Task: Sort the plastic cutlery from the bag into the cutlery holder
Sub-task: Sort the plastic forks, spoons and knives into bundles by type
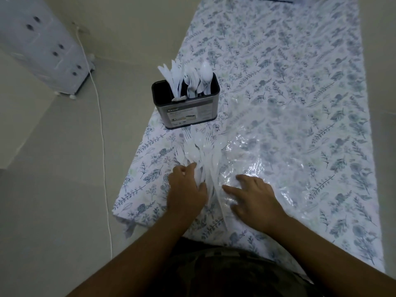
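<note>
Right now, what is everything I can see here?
cutlery holder: one, black and silver, near the tablecloth's left edge
cutlery in holder: many, white, upright
loose cutlery: a pile, white, lying in front of the holder
plastic bag: one, clear, flat, right of the pile
tablecloth: one, white with blue-grey leaves
drawer unit: one, pale, on the floor, upper left
cable: one, white, along the floor
left hand: on the pile
right hand: flat on the bag

A room in a home, it seems. A leaf-printed cloth (pixel 278 82) covers the table under the fingers (pixel 230 188); left of them lies a pale tiled floor (pixel 53 168) with a white cord (pixel 102 129), and a plastic drawer unit (pixel 45 46) beyond.
</note>
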Tool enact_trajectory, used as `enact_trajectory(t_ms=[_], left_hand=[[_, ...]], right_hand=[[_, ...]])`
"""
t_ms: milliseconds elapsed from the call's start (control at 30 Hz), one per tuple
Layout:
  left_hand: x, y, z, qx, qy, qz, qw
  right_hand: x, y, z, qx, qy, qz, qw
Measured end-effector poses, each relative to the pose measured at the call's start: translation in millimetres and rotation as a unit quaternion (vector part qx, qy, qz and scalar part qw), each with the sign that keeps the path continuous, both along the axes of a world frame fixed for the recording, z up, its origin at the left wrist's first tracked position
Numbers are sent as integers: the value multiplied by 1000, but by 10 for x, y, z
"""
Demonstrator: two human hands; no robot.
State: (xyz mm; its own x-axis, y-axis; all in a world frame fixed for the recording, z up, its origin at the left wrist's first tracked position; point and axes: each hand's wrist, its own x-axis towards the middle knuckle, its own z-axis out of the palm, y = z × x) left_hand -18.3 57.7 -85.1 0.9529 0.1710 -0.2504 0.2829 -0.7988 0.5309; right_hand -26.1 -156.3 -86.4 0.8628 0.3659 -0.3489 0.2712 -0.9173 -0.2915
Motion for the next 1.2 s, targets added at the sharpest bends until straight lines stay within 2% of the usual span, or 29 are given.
enact_trajectory(t_ms=[67, 133, 300, 467, 533, 633, 667, 767, 933, 1033, 1200], left_hand=[[-8, 21, -24, -13, -9, -4, 1000], [-25, 39, -36, -22, -24, -8, 999], [-91, 78, -50, 13, -45, -20, 999], [-62, 46, -12, 52, -36, -39, 997], [-17, -3, 11, 66, -16, -55, 996], [66, -91, 49, 83, 25, -59, 994], [85, -114, 59, 74, 31, -49, 996], [92, -149, 99, 36, 30, -17, 999], [39, -104, 148, -66, 19, 31, 997], [36, -147, 251, -115, -11, 26, 993], [23, -299, 308, -192, 18, 27, 981]], right_hand=[[40, 75, 87, 32, 33, -40, 998], [110, 204, 158, 75, 82, -128, 986], [271, 488, 103, 76, 157, -219, 960], [259, 437, 95, 180, 155, -309, 921], [230, 383, 124, 254, 149, -362, 884], [210, 317, 175, 364, 173, -448, 798], [202, 292, 178, 369, 184, -459, 787], [173, 267, 176, 340, 208, -473, 786], [217, 257, 262, 414, 232, -508, 719], [225, 349, 386, 456, 255, -490, 698], [168, 445, 500, 496, 347, -462, 648]])
